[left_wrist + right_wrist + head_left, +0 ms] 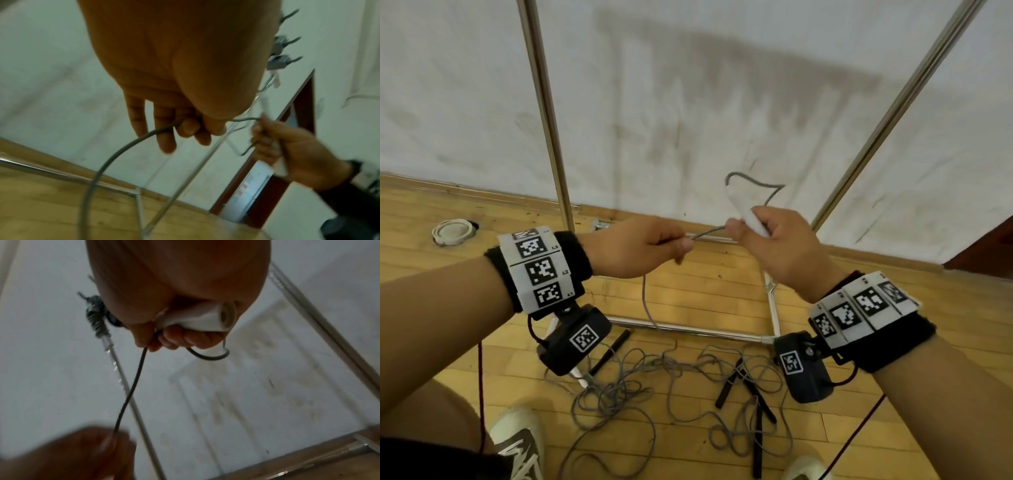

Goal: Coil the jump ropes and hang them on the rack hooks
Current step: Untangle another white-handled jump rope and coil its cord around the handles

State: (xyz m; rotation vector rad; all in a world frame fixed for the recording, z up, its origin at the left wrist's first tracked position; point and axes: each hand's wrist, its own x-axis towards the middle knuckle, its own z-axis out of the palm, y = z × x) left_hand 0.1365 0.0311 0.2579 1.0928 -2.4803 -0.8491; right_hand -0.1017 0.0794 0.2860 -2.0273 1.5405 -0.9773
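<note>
The right hand grips the white handle; left-hand fingers pinch the grey rope between.

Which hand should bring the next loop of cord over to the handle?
Left, probably. The left hand pinches the cord trailing down to the floor, so it can feed slack. The right hand is occupied gripping the white handle.
</note>
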